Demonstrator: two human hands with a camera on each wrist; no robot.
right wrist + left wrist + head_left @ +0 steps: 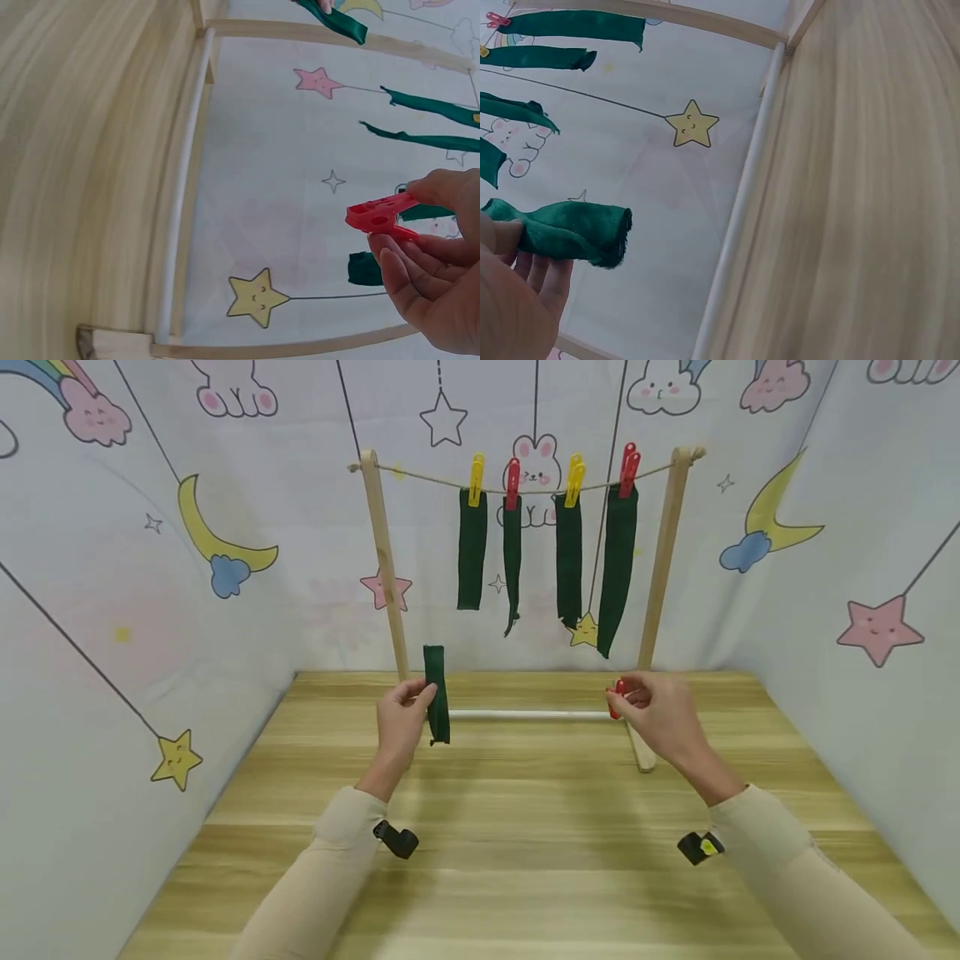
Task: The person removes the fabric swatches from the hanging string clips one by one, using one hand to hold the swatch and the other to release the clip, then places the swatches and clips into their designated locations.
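In beige sleeves (311, 889), a person works over a wood-grain table (525, 868), both hands raised and well apart. The left hand (401, 714) is nearly closed, thumb and fingers pinching 1 green cloth strip (441, 718) near the left post (384, 547). The right hand (660, 706), fingers bent, pinches 1 red clothespin (364, 217) between thumb and fingers, below the line near the right post (666, 547). Beyond the hands, a white rod (525, 716) runs low between the 2 posts. Above it, 4 hanging strips (472, 552) dangle from a rope (427, 478), held by 2 yellow pegs (476, 481) and 2 red pegs (513, 477), the colors alternating. Behind hangs a pale curtain (315, 635) printed with stars, moons and rabbits.
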